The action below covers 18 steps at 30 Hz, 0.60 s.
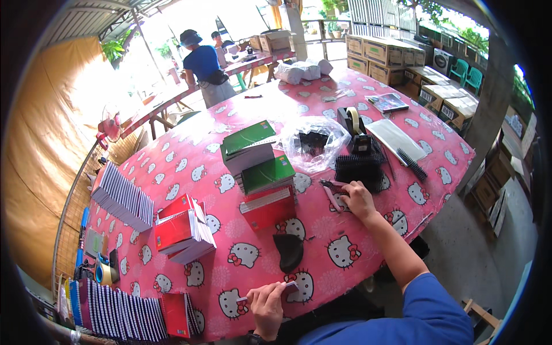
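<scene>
**Two hands, two small tools on the pink cartoon-cat tablecloth**

The left hand (266, 303), at 6 o'clock in the view, is closed in a pinch on a thin white strip (265, 292). The strip's long axis runs from 8 o'clock up to 2 o'clock; one end sticks out past the fingers to the left, the other points toward the dark curved object (288, 250) lying just beyond it at 1 o'clock from the hand.

The right hand (357, 199), right of centre, is curled around the handles of a small pair of pliers (330, 186). The pliers lie nearly level, nose pointing to 9 o'clock, handles running back into the palm, so the tool projects at 10 o'clock from the hand. A pink strip (333, 200) lies on the tablecloth (190, 155) just under it.

At 12 o'clock from the right hand stand black comb bindings (359, 167) and a tape dispenser (352, 123). At 9 o'clock is a stack of green and red notebooks (265, 187).
</scene>
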{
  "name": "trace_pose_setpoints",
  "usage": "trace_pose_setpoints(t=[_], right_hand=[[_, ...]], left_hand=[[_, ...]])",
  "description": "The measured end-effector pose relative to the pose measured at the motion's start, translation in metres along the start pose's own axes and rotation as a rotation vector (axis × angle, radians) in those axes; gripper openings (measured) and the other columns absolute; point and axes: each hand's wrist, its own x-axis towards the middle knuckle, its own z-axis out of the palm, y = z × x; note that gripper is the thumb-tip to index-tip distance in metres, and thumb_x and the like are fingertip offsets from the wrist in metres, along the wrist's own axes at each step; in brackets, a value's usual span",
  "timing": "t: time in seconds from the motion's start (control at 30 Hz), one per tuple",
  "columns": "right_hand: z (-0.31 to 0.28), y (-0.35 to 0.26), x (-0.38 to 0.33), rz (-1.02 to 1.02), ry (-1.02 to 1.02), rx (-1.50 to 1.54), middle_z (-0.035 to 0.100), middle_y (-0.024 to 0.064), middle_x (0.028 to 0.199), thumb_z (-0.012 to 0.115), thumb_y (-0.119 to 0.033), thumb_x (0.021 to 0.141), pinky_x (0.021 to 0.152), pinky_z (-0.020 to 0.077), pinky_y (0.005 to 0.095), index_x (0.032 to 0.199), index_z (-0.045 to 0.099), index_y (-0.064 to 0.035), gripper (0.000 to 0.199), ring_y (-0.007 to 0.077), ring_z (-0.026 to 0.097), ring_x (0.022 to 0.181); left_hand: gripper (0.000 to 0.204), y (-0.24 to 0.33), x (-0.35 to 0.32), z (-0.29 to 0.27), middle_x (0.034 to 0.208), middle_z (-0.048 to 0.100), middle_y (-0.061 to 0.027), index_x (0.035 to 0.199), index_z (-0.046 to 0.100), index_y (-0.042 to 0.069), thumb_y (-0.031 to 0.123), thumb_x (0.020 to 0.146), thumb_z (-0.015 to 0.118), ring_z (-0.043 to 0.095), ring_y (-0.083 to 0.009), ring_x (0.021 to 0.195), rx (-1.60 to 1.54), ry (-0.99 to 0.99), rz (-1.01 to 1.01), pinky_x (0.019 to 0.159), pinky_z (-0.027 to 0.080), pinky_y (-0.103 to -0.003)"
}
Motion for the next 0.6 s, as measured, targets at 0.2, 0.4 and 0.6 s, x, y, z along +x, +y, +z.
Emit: trace_pose_setpoints(t=[0.2, 0.4, 0.6], right_hand=[[-0.013, 0.001, 0.017, 0.211, -0.031, 0.248, 0.064, 0.0138, 0.088, 0.074, -0.009, 0.072, 0.079, 0.0486, 0.0383, 0.088, 0.069, -0.0037, 0.017, 0.0299, 0.061, 0.09], [-0.029, 0.01, 0.035, 0.159, 0.041, 0.07, 0.064, 0.0155, 0.091, 0.064, -0.015, 0.084, 0.082, 0.0471, 0.0416, 0.089, 0.068, -0.0044, 0.013, 0.0332, 0.06, 0.09], [-0.044, -0.038, 0.018, -0.003, -0.043, 0.404, 0.06, 0.0159, 0.088, 0.052, -0.005, 0.09, 0.081, 0.0475, 0.0344, 0.113, 0.062, -0.0023, 0.025, 0.0273, 0.058, 0.087]], left_hand=[[0.022, 0.0, -0.002, 0.001, 0.092, 0.067, -0.003, 0.094, 0.071, 0.009, 0.0, 0.074, 0.072, 0.063, -0.0203, 0.081, 0.004, -0.002, 0.001, 0.078, 0.042, -0.034], [0.024, -0.001, -0.001, 0.005, 0.092, 0.066, -0.0019, 0.095, 0.072, 0.01, 0.004, 0.072, 0.075, 0.062, -0.0186, 0.081, 0.014, 0.024, 0.003, 0.078, 0.041, -0.033], [0.028, -0.003, 0.005, 0.004, 0.089, 0.065, -0.001, 0.099, 0.071, 0.01, 0.001, 0.072, 0.073, 0.061, -0.0177, 0.081, 0.013, 0.038, -0.001, 0.077, 0.041, -0.033]])
